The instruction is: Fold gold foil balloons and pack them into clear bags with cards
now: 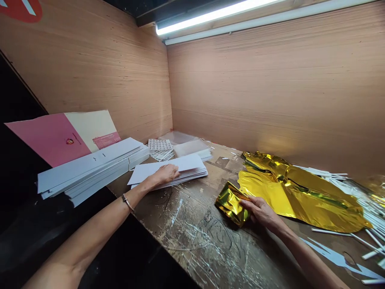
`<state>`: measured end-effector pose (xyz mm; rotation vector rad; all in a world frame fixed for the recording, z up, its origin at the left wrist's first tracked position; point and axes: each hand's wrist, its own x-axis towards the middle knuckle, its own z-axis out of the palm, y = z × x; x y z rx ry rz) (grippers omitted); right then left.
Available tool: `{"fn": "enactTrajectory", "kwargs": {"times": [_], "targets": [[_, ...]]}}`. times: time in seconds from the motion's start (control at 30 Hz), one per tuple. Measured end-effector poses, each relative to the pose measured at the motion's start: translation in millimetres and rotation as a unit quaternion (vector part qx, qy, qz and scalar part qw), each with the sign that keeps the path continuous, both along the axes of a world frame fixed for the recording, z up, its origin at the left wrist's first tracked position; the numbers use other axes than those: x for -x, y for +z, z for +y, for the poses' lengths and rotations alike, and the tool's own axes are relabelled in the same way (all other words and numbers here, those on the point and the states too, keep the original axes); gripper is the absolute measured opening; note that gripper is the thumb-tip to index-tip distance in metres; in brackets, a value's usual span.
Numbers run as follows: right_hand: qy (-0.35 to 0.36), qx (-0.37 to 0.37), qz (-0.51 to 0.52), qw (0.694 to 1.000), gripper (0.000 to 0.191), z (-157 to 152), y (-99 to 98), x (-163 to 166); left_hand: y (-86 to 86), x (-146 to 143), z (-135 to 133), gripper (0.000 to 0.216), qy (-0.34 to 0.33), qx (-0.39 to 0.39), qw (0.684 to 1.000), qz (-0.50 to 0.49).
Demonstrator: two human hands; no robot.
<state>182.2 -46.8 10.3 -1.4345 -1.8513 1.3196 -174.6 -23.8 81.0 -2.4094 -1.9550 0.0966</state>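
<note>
My left hand (pixel 164 174) rests palm down on a stack of white paper sheets (pixel 186 165) at the middle of the worn table (pixel 198 241), its fingers curled at the top sheet's near edge. My right hand (pixel 261 212) grips a folded gold foil piece (pixel 231 203) against the table. Just right of it lies a pile of flat gold foil balloons (pixel 300 192).
A tall stack of long white cards (pixel 90 170) lies at the left, with a pink and cream folder (pixel 63 134) behind. Printed sticker sheets (pixel 159 147) and clear bags (pixel 192 146) lie at the back. White sticks (pixel 361 192) spread at the right. Wooden walls enclose the table.
</note>
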Motion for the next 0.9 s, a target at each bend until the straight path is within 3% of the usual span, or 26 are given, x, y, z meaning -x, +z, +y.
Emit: {"fn": "enactTrajectory", "kwargs": {"times": [0.1, 0.17, 0.27, 0.33, 0.43, 0.5, 0.57, 0.63, 0.7, 0.77, 0.83, 0.9], "targets": [[-0.041, 0.010, 0.043, 0.998, 0.038, -3.0, 21.3, -13.0, 1.0, -22.5, -8.0, 0.024, -0.017, -0.065, 0.997, 0.049], [-0.081, 0.000, 0.099, 0.992, 0.036, -5.5, 45.7, -25.8, -3.3, -52.6, -18.4, 0.024, -0.101, -0.122, 0.983, 0.093], [-0.127, -0.025, 0.183, 0.975, 0.035, -8.0, 77.4, -44.3, -18.5, -109.5, -35.9, 0.026, -0.264, -0.194, 0.937, 0.125], [-0.126, -0.013, 0.196, 0.972, 0.035, -8.4, 80.9, -54.2, -32.5, -143.4, -44.5, 0.029, -0.341, -0.222, 0.905, 0.122], [-0.082, 0.085, 0.102, 0.988, 0.035, -8.3, 56.1, -66.0, -52.6, -173.2, -48.4, 0.030, -0.391, -0.238, 0.883, 0.102], [-0.052, 0.148, -0.002, 0.988, 0.036, -8.1, 33.0, -71.1, -61.2, -178.0, -46.5, 0.029, -0.388, -0.253, 0.883, 0.072], [-0.032, 0.156, -0.090, 0.983, 0.037, -7.8, 17.3, -72.5, -63.9, -174.6, -43.7, 0.027, -0.347, -0.280, 0.895, 0.009], [-0.018, 0.129, -0.141, 0.981, 0.037, -7.4, 12.4, -70.5, -61.5, -168.0, -41.1, 0.029, -0.256, -0.308, 0.911, -0.104], [-0.010, 0.107, -0.168, 0.980, 0.036, -7.3, 14.6, -67.5, -57.3, -162.3, -37.1, 0.046, -0.132, -0.325, 0.896, -0.271], [-0.003, 0.098, -0.178, 0.979, 0.034, -7.5, 17.5, -65.7, -54.8, -159.5, -29.2, 0.062, -0.008, -0.301, 0.820, -0.486], [0.002, 0.085, -0.178, 0.980, 0.034, -7.7, 18.0, -65.7, -55.8, -159.1, -16.2, 0.060, 0.087, -0.210, 0.690, -0.688], [0.004, 0.075, -0.180, 0.981, 0.034, -8.1, 17.2, -66.3, -59.9, -160.6, 0.7, 0.051, 0.137, -0.118, 0.566, -0.805]]}}
